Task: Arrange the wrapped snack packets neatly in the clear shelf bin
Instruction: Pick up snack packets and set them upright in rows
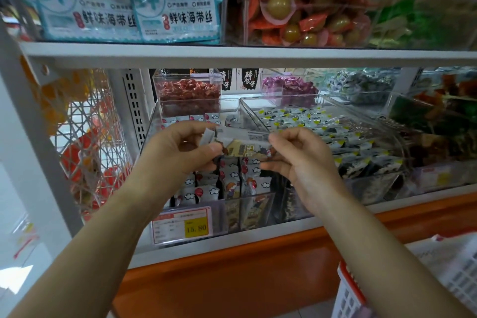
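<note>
You pinch the packet (244, 149) crosswise between left hand (178, 150) and right hand (303, 160) (both fingertip grips), directly above the bin (151, 124).

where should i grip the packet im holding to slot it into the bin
Probably its top edge, pinched from above. The packet is flat and held lengthwise between left hand and right hand; packets in the bin stand upright in tight rows, leaving little room for fingers at the sides.
</note>
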`<action>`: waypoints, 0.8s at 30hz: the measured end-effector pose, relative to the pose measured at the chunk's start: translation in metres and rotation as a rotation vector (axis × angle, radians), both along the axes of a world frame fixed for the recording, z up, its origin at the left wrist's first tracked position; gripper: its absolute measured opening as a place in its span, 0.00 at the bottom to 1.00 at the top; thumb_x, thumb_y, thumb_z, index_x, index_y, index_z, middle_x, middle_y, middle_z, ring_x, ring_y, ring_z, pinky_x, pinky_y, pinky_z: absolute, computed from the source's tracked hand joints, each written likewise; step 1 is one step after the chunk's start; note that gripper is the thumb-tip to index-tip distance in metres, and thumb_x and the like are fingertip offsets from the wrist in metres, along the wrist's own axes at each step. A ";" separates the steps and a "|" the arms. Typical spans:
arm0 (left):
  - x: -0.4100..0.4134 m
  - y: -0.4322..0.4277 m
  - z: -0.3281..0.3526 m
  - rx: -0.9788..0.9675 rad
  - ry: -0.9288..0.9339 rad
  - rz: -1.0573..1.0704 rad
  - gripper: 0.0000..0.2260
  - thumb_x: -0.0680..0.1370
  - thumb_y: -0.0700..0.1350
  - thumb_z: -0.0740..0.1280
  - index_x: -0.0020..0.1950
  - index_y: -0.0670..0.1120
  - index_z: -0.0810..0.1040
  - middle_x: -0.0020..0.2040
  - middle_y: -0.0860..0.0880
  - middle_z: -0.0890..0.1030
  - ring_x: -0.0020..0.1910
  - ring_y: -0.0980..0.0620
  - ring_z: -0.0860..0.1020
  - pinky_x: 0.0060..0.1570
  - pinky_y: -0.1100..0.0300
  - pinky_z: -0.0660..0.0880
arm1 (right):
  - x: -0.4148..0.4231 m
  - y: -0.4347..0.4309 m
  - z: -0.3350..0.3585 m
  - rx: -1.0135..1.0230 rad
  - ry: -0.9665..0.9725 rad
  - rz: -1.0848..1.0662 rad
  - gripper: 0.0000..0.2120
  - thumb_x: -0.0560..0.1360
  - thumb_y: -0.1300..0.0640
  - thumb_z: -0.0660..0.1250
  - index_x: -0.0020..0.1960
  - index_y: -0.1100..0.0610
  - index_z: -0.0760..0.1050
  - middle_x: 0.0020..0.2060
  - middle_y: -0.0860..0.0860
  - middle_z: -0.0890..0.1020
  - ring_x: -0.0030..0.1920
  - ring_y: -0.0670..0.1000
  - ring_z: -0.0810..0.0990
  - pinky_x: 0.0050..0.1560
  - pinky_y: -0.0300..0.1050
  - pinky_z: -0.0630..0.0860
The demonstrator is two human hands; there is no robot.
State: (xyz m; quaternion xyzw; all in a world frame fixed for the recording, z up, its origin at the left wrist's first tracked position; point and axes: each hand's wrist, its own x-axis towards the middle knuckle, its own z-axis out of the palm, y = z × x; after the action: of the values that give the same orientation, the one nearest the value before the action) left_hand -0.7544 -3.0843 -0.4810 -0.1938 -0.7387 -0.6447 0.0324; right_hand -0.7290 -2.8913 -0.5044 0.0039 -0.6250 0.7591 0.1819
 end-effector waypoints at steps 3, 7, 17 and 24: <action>0.004 0.000 0.003 0.012 -0.040 -0.047 0.14 0.68 0.41 0.71 0.52 0.53 0.79 0.50 0.44 0.80 0.41 0.56 0.82 0.37 0.73 0.75 | -0.001 0.001 0.000 0.003 0.045 0.015 0.07 0.74 0.67 0.66 0.49 0.58 0.78 0.44 0.56 0.79 0.38 0.49 0.83 0.41 0.44 0.81; 0.005 0.001 0.001 -0.054 -0.051 -0.066 0.20 0.66 0.50 0.68 0.58 0.49 0.79 0.53 0.43 0.79 0.42 0.57 0.82 0.39 0.74 0.75 | -0.001 0.001 0.003 0.051 0.075 0.032 0.10 0.74 0.68 0.65 0.50 0.57 0.81 0.47 0.57 0.82 0.44 0.50 0.84 0.43 0.40 0.80; 0.003 0.001 0.000 -0.152 0.013 -0.066 0.12 0.70 0.43 0.72 0.52 0.53 0.81 0.43 0.48 0.75 0.42 0.54 0.77 0.42 0.68 0.76 | 0.003 -0.002 0.006 0.178 0.132 -0.078 0.11 0.73 0.64 0.69 0.33 0.55 0.80 0.34 0.53 0.82 0.39 0.54 0.83 0.37 0.50 0.82; 0.006 0.008 0.000 -0.185 0.021 0.005 0.03 0.72 0.45 0.71 0.42 0.45 0.79 0.40 0.46 0.80 0.32 0.58 0.77 0.30 0.70 0.74 | 0.004 -0.006 0.004 0.424 0.172 -0.173 0.09 0.73 0.59 0.69 0.35 0.50 0.79 0.30 0.42 0.80 0.36 0.44 0.80 0.42 0.42 0.79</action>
State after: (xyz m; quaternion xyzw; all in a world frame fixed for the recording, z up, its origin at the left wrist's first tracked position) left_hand -0.7483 -3.0759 -0.4814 -0.2010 -0.7953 -0.5715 0.0237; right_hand -0.7252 -2.8978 -0.5006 0.0530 -0.7506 0.5896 0.2937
